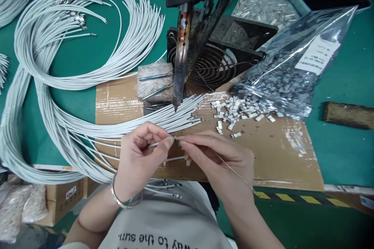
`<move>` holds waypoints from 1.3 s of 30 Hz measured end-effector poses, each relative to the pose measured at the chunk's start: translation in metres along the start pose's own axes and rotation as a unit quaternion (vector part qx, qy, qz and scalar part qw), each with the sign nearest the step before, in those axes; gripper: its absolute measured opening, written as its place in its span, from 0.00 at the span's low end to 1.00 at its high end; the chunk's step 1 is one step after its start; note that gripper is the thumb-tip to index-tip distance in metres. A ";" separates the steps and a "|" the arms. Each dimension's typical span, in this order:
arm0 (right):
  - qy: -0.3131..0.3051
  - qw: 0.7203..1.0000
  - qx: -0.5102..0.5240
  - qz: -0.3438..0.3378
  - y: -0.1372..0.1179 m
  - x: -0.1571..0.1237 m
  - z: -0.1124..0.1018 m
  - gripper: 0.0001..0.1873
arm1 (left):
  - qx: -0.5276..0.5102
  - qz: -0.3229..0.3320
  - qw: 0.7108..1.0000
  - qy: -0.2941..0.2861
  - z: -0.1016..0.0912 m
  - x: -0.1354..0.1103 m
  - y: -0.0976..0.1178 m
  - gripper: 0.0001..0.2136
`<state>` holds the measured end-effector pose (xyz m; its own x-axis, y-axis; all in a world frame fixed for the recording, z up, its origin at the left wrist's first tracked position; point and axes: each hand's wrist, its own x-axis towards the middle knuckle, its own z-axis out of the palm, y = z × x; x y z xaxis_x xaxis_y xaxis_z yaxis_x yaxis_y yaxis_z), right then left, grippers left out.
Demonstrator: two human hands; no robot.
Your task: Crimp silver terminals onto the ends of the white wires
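Note:
My left hand (139,159) pinches the bare end of a thin white wire (154,144) between thumb and fingers. My right hand (217,157) meets it tip to tip at the wire's end, fingers pinched on something too small to name; a thin solder-like strand (233,172) runs across the back of that hand. Both hands hover over a taped cardboard sheet (277,151). Just beyond them a bundle of white wires (163,118) lies with stripped ends under the tip of a mounted soldering iron (179,74).
Small metal terminals (236,111) spill from an open plastic bag (292,74) at the right. A black fan (216,62) sits behind the iron beside a wooden block (154,83). Large loops of white wires (58,46) cover the green table at left. Cardboard boxes (62,198) stand below the table edge.

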<state>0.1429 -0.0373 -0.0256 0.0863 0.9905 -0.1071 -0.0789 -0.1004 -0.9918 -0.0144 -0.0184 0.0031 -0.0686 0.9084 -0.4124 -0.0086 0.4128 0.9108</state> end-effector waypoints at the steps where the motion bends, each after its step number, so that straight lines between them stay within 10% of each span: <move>1: 0.000 1.000 0.007 -0.002 0.000 0.000 0.001 0.13 | -0.002 -0.001 1.000 -0.002 0.000 0.000 0.000 0.06; 9: 0.033 0.993 -0.069 -0.085 0.005 -0.005 0.004 0.15 | -0.009 -0.016 1.000 -0.011 0.000 -0.003 0.003 0.06; 21: 0.073 0.886 -0.256 -0.380 0.014 -0.005 0.005 0.15 | -0.015 -0.051 0.998 -0.032 -0.002 -0.003 0.000 0.05; 30: 0.124 0.975 -0.129 -0.135 0.014 -0.008 -0.009 0.14 | 0.028 -0.005 0.999 -0.014 -0.001 -0.001 0.004 0.06; 39: 0.013 0.999 0.049 0.004 0.002 0.006 0.000 0.11 | 0.028 0.013 0.999 -0.022 0.002 -0.005 0.006 0.06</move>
<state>0.1435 -0.0318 -0.0282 0.1115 0.9868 -0.1173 -0.1773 -0.0963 -0.9794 -0.0121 -0.0199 0.0107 -0.0238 0.9206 -0.3897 0.0485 0.3904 0.9194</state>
